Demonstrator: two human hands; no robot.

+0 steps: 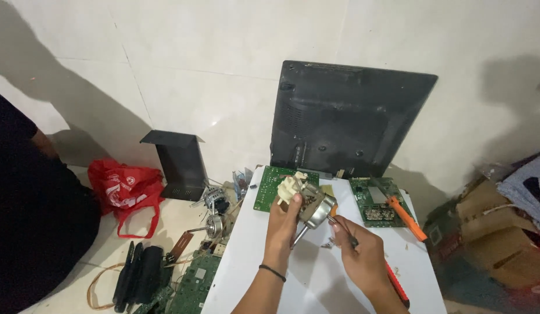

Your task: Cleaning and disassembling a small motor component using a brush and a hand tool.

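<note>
Your left hand point(283, 210) grips round silver metal motor with cream plastic end point(308, 202), lifted above white surface point(316, 279), shaft tilted down for access. Your right hand point(363, 253), fingers pinched on thin dark tool point(347, 232), works underside. Orange-handled screwdriver point(405, 216) parked across green circuit board point(377, 203).

Repair workshop; circuit boards point(274, 187); screwdriver point(406, 217).

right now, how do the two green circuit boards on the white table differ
The left green board is plain, mostly bare, and partly hidden behind the fan motor held in the left hand. The right green board is crowded with dark components and has an orange-handled tool lying across it. Both lie flat on the white table before the black panel.
</note>
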